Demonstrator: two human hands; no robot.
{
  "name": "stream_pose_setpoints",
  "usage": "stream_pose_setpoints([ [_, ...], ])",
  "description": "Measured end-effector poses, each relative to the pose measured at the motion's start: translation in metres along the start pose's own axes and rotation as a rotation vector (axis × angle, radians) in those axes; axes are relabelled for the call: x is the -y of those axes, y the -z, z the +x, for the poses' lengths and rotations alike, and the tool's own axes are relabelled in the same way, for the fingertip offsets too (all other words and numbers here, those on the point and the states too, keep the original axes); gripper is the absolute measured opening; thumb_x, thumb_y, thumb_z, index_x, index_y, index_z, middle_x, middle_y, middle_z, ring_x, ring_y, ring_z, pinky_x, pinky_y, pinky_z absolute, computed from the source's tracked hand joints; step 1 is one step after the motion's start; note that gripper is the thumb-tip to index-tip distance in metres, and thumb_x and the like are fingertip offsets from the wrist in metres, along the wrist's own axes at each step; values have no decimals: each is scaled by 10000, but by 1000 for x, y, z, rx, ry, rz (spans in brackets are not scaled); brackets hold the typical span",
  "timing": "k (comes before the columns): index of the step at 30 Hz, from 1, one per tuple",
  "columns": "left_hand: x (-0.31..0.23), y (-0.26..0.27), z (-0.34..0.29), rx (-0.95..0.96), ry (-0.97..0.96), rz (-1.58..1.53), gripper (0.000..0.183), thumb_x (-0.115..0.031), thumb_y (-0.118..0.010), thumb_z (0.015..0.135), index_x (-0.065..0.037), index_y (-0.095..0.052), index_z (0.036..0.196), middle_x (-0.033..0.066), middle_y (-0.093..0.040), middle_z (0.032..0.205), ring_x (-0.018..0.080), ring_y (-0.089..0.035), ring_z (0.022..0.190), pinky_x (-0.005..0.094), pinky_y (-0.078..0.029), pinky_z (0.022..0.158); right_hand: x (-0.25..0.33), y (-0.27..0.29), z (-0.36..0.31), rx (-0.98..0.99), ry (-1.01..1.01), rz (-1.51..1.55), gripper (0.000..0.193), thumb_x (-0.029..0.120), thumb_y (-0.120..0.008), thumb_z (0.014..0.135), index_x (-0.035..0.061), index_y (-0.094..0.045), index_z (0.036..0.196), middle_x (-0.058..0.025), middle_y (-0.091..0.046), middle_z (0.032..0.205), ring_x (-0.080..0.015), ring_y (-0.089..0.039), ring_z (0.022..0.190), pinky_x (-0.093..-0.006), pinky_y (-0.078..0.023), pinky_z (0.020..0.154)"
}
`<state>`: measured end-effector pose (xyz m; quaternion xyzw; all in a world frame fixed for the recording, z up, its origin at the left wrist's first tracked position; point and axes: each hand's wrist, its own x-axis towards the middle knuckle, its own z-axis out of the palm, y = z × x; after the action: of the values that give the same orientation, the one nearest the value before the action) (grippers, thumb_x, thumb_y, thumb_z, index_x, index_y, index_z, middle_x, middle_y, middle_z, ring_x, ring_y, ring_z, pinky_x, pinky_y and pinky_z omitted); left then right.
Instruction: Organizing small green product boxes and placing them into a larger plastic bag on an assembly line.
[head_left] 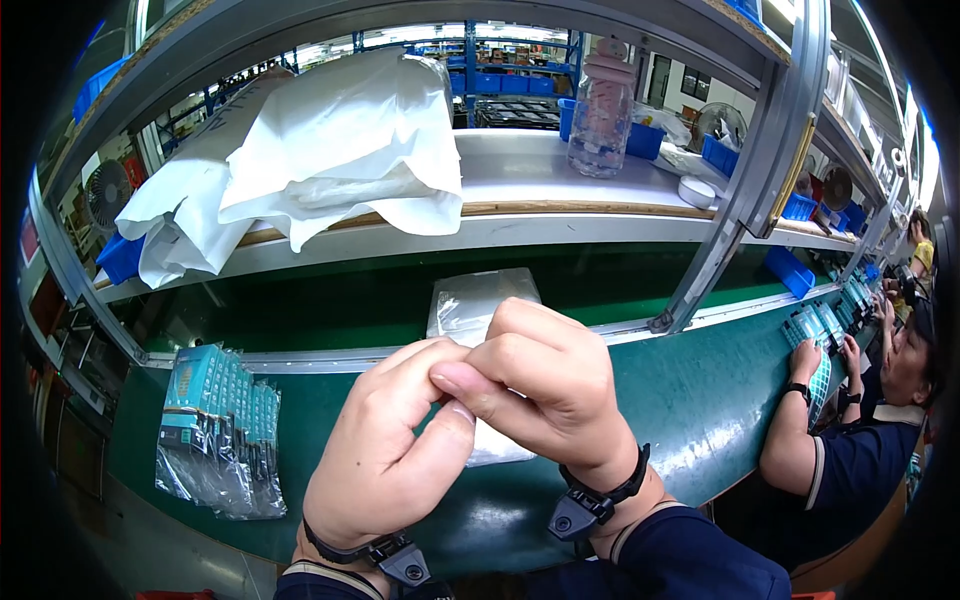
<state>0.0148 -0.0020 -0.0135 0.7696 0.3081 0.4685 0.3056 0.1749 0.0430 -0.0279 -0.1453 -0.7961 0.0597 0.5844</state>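
Observation:
My left hand (385,435) and my right hand (555,385) meet above the middle of the green workbench, fingertips touching. Both are closed, thumbs pressed against curled fingers. Whatever may be pinched between them is hidden. Beneath and behind them lies a flat stack of clear plastic bags (475,300), partly covered by my hands. To the left, a row of teal-and-black packages in clear bags (215,420) leans together on the bench.
Over the bench runs a shelf (510,215) with white wrapping sheets (345,150), a clear water bottle (600,120) and a white round lid (697,192). A metal post (720,235) stands right of centre. At right, a co-worker (850,440) handles teal packages near a blue bin (790,271).

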Motion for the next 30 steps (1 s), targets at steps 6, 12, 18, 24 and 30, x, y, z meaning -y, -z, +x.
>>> stream_pose_setpoints([
  [6,-2,1,0,-4,1,8,164,-29,-506,806,31,-576,942,156,-575,860,313,-549,808,370,-445,751,0,1,1,29,20,10,101,20,-764,756,41,-666,766,-33,-495,624,-158,-456,530,-285,-331,460],
  [12,3,-2,3,-18,-42,24,155,-23,-508,810,32,-572,939,152,-574,854,307,-551,798,361,-450,737,-3,3,2,27,26,12,93,16,-764,751,36,-676,773,-38,-495,621,-162,-455,527,-290,-334,463],
  [18,-1,-4,0,-9,-48,43,243,-85,-526,798,46,-580,996,160,-593,914,324,-578,842,368,-456,788,8,4,3,4,-31,-10,179,53,-776,745,48,-606,688,-52,-425,608,-205,-439,509,-332,-331,448],
  [24,2,-4,-1,24,-28,35,220,-18,-501,797,35,-561,1002,142,-565,898,307,-549,834,358,-447,774,7,2,-2,-13,-46,-14,191,54,-791,725,40,-607,677,-42,-404,575,-193,-413,495,-325,-310,445],
  [30,2,-4,-2,23,-27,3,201,-10,-490,797,37,-554,982,134,-547,868,297,-529,794,358,-442,740,8,0,-1,-33,-61,-24,188,58,-794,724,38,-611,686,-40,-398,576,-191,-398,494,-328,-304,446],
])
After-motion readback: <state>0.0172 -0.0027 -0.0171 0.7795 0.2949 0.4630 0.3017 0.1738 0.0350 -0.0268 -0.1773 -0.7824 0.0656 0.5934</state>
